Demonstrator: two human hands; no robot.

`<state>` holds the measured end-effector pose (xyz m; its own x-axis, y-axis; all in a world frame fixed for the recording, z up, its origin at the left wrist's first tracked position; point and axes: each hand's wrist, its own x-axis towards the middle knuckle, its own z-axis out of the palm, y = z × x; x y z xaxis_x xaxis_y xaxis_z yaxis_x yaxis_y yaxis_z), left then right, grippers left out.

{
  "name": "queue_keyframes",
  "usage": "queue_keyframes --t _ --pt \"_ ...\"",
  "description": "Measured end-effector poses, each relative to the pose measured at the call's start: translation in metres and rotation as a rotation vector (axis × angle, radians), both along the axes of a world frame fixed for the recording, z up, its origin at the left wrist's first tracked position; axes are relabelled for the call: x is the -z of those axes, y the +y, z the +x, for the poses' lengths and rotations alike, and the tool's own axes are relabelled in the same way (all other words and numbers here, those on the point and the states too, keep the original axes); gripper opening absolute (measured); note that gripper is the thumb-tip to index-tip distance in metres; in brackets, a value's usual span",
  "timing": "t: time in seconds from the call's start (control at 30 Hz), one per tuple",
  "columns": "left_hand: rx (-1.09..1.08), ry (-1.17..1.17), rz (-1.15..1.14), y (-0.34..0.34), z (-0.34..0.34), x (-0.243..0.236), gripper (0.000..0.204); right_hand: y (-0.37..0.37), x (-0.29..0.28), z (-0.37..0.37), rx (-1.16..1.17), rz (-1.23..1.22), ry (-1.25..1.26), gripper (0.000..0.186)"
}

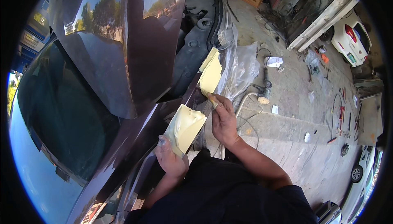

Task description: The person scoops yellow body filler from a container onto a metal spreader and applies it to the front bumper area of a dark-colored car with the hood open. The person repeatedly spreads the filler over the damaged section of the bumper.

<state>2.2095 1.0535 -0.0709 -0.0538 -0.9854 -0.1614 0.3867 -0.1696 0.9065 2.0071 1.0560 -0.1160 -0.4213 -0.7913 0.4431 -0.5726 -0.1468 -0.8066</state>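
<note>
My left hand (171, 158) grips a flat board (191, 139) from below, thumb on its near edge. A smooth, wavy heap of cream-coloured filler paste (180, 126) lies on the board. A ragged-edged, pale yellow patch of filler (211, 73) covers part of the car's dark fender (195, 89) beside the engine bay. My right hand (224, 119) is closed in a pinch at this patch's near end, with yellow smears at the fingertips. What those fingers hold is too small and too hidden to name.
The car's dark hood (151, 48) stands raised on the left, over the engine bay (196, 27). Clear plastic sheeting (243, 66) hangs beside the fender. A power sander (263, 97), hoses and papers lie on the concrete floor (286, 89). A white car (352, 39) stands far right.
</note>
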Motion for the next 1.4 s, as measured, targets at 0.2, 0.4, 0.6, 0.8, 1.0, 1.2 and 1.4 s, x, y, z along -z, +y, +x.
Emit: queue_keyframes --t 0.2,0.4,0.6,0.8,1.0,1.2,1.4 --pt "-0.054 -0.368 -0.080 0.009 0.010 0.022 0.054 -0.056 0.042 -0.083 0.258 0.029 -0.041 0.041" --pt "-0.162 0.052 0.129 0.012 0.011 0.017 0.057 -0.072 0.042 -0.057 0.255 0.001 -0.031 0.048" --pt "-0.040 -0.550 -0.389 0.005 0.023 0.032 0.062 -0.037 0.031 -0.008 0.187 0.025 -0.005 0.073" --pt "-0.088 0.303 0.077 0.007 0.003 0.020 0.055 0.005 0.022 0.024 0.004 0.086 -0.015 0.077" --pt "-0.036 0.065 -0.024 0.007 0.015 0.024 0.045 -0.017 0.004 -0.035 0.173 0.030 -0.003 0.053" --pt "-0.114 -0.123 0.005 0.015 0.022 0.024 0.040 -0.094 0.023 -0.084 0.275 -0.022 0.101 0.040" --pt "-0.110 0.156 0.053 0.012 0.022 0.003 0.041 -0.098 0.017 -0.066 0.242 0.011 0.106 0.052"
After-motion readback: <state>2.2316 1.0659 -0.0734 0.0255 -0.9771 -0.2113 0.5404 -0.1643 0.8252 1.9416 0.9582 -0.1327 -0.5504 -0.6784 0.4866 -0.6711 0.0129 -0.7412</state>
